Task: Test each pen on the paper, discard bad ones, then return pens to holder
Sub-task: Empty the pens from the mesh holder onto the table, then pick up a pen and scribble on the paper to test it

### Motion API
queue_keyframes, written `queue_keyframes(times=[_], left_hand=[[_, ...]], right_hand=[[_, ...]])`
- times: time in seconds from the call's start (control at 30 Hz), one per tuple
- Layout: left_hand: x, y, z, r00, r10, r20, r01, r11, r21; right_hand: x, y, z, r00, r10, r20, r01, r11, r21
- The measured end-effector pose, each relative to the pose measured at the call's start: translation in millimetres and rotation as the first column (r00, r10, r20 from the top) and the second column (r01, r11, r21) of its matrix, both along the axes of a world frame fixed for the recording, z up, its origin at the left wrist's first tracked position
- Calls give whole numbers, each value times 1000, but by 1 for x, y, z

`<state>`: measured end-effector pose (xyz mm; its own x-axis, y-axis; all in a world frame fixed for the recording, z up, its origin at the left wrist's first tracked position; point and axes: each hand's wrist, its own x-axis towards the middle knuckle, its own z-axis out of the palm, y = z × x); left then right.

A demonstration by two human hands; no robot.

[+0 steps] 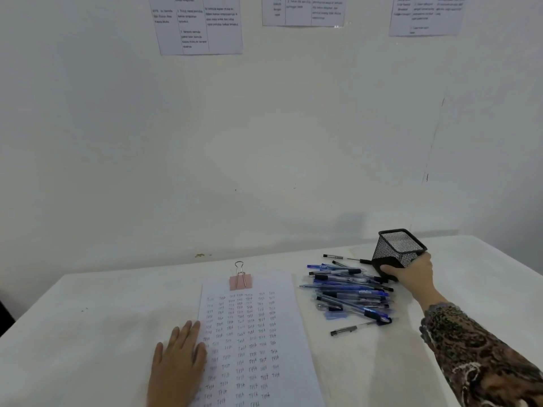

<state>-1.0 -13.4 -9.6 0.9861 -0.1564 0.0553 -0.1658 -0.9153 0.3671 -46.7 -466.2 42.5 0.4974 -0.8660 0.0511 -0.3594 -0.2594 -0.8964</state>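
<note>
R hand (411,273) grips the tilted holder (398,249) just right of the pens (349,292); I'd set it upright w/o nudging them, L hand (179,356) flat, pinning the paper (264,333) at its left edge.

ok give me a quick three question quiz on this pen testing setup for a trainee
1. True or false: the mesh holder stands upright with the pens inside it.
2. Which hand grips the holder? A) left B) right C) neither
3. Fill in: the pink binder clip sits at the ___ edge of the paper, top or bottom.

Key
1. False: the holder is tilted, and the pens lie in a pile on the table.
2. B: the right hand grips it, while the left hand lies flat on the paper's left edge.
3. Top.
</note>
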Motion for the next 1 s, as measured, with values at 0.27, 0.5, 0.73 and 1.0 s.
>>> queue_keyframes(times=[0.27,0.5,0.73,1.0], left_hand=[[-3,1,1,1000,-24,-7,24,1000,1],[-2,2,1,1000,-21,-5,21,1000,-10],[-2,2,0,999,-35,10,35,999,20],[-3,3,-2,998,-58,4,58,998,-14]], right_hand=[[-9,11,-3,997,-66,-39,63,996,-56],[-16,9,-9,1000,-8,-11,7,999,-43],[-15,9,-6,999,30,10,-31,999,17],[-19,6,-6,998,34,48,-37,998,57]])
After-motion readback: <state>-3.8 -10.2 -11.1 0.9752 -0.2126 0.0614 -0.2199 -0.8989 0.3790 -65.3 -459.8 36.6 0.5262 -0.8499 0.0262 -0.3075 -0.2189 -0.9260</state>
